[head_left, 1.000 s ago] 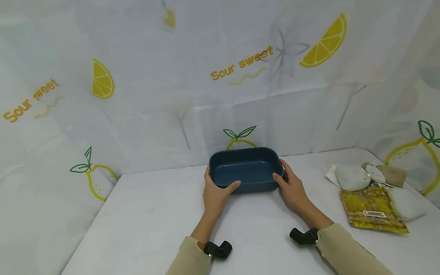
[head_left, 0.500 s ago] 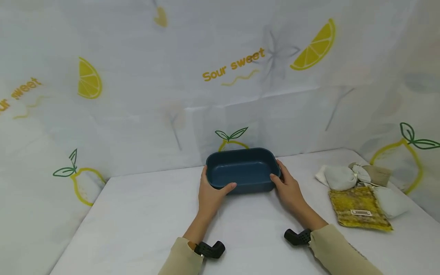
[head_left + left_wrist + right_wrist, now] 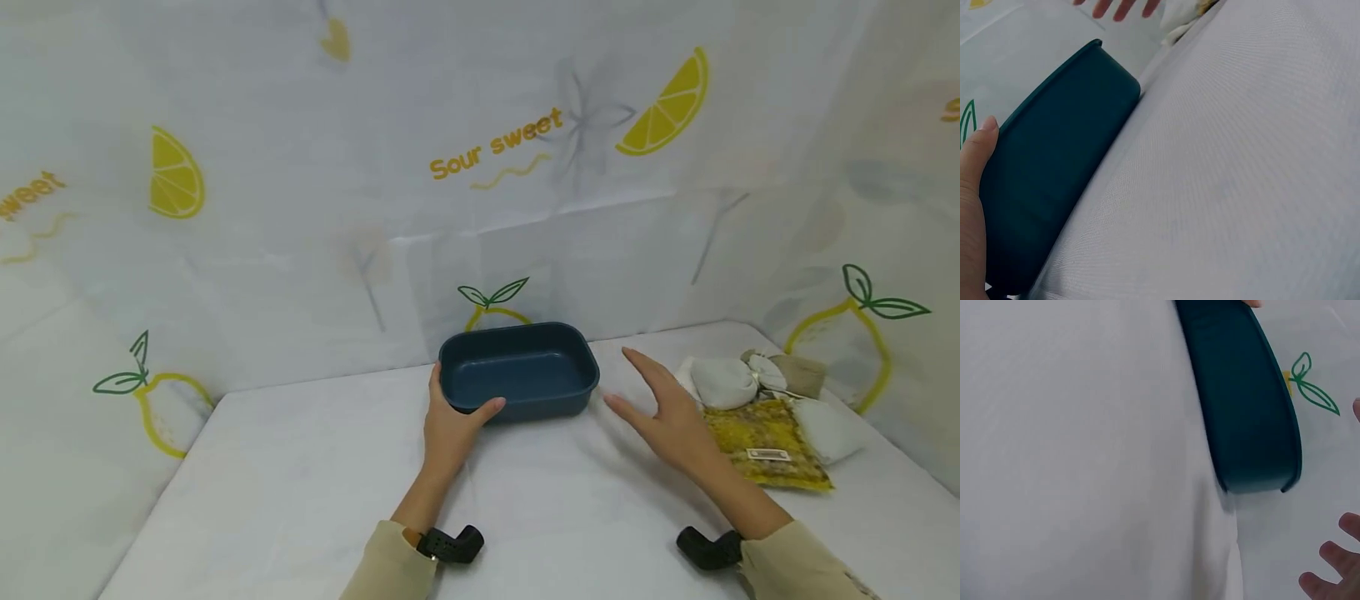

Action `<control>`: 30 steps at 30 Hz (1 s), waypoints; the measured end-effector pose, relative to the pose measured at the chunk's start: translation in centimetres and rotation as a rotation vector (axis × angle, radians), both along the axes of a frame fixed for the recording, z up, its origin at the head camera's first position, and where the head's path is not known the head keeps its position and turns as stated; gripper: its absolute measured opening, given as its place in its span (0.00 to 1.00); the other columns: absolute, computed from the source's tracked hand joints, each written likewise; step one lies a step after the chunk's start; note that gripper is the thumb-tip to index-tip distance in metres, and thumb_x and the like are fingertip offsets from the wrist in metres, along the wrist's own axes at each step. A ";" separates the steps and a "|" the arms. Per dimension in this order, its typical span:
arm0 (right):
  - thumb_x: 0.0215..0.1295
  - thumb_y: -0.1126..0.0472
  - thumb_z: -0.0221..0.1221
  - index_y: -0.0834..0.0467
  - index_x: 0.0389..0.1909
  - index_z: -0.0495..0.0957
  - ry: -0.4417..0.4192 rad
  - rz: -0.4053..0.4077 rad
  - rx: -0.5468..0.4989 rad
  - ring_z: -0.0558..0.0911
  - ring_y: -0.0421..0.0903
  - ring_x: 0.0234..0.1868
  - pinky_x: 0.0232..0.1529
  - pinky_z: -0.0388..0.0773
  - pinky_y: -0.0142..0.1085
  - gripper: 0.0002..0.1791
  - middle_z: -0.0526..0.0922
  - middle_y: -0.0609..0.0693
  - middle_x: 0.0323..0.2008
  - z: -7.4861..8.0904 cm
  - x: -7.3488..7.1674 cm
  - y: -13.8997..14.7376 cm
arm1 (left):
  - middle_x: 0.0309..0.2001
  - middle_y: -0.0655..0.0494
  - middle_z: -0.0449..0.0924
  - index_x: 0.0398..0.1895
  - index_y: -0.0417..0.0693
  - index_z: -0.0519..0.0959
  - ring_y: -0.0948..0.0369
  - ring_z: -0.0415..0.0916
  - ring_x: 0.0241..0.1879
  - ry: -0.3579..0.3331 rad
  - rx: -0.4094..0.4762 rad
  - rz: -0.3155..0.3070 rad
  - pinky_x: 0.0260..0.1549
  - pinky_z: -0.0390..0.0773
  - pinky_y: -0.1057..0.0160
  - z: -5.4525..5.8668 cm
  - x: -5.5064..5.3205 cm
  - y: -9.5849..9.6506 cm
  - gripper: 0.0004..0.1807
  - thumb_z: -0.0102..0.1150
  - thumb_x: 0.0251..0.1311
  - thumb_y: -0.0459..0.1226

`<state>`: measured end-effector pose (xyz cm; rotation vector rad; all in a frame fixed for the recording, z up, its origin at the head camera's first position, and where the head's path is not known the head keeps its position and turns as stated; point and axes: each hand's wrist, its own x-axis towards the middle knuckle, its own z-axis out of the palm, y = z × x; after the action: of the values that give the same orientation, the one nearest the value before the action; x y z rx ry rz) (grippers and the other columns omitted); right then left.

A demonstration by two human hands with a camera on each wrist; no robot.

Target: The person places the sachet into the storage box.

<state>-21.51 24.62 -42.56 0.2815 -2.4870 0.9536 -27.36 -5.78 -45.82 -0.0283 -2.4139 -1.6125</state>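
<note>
A dark blue rectangular baking dish (image 3: 525,375) stands upright on the white-covered table, close to the backdrop, with nothing inside it. My left hand (image 3: 448,429) grips its left front corner, thumb over the front rim and fingers along the left side. The left wrist view shows that thumb at the rim of the baking dish (image 3: 1060,144). To the right of the dish, my right hand (image 3: 675,425) is apart from it, fingers spread and holding nothing. In the right wrist view, fingertips of the right hand (image 3: 1338,562) show beyond the near end of the dish (image 3: 1241,406).
On the table's right side lies a yellow patterned sachet (image 3: 765,446) with a small label. Behind and beside it are white cloth pouches (image 3: 723,383) and a brown pouch (image 3: 802,375). A white curtain (image 3: 300,275) printed with lemons hangs along the table's back edge.
My right hand has let go of the dish and moved right, its fingers spreading. The left hand keeps its grip. The whole head view has shifted slightly, scene sliding left.
</note>
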 end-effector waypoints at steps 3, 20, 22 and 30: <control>0.60 0.50 0.71 0.50 0.78 0.60 0.031 -0.007 0.063 0.66 0.69 0.71 0.59 0.66 0.71 0.47 0.65 0.64 0.74 0.5 1.4 2.0 | 0.79 0.48 0.58 0.82 0.62 0.45 0.44 0.64 0.74 0.003 0.003 0.005 0.67 0.68 0.37 0.0 0.0 -0.1 0.67 0.77 0.43 0.63; 0.41 0.52 0.81 0.49 0.79 0.59 0.026 0.008 0.288 0.48 0.41 0.82 0.48 0.69 0.66 0.61 0.61 0.59 0.77 -2.2 4.8 13.3 | 0.79 0.48 0.58 0.82 0.63 0.45 0.44 0.65 0.73 -0.011 0.006 -0.005 0.66 0.70 0.38 -0.6 0.4 -0.4 0.67 0.77 0.43 0.63; 0.38 0.51 0.82 0.49 0.78 0.61 0.046 -0.009 0.282 0.46 0.30 0.80 0.53 0.67 0.67 0.62 0.63 0.60 0.75 -3.2 5.0 13.7 | 0.78 0.47 0.60 0.82 0.63 0.46 0.44 0.67 0.72 -0.007 0.007 -0.006 0.65 0.71 0.38 -0.8 0.4 -0.4 0.67 0.77 0.43 0.63; 0.36 0.41 0.80 0.48 0.77 0.63 0.163 0.030 0.483 0.66 0.66 0.71 0.83 0.34 0.47 0.62 0.67 0.58 0.74 -4.4 4.5 14.3 | 0.78 0.48 0.59 0.82 0.66 0.45 0.44 0.67 0.72 0.006 0.016 -0.009 0.64 0.71 0.38 -0.5 -0.2 -0.1 0.66 0.76 0.43 0.65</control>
<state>-16.99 38.88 -46.95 0.5274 -2.5314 0.3087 -27.54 -5.91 -46.36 -0.0410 -2.3996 -1.6334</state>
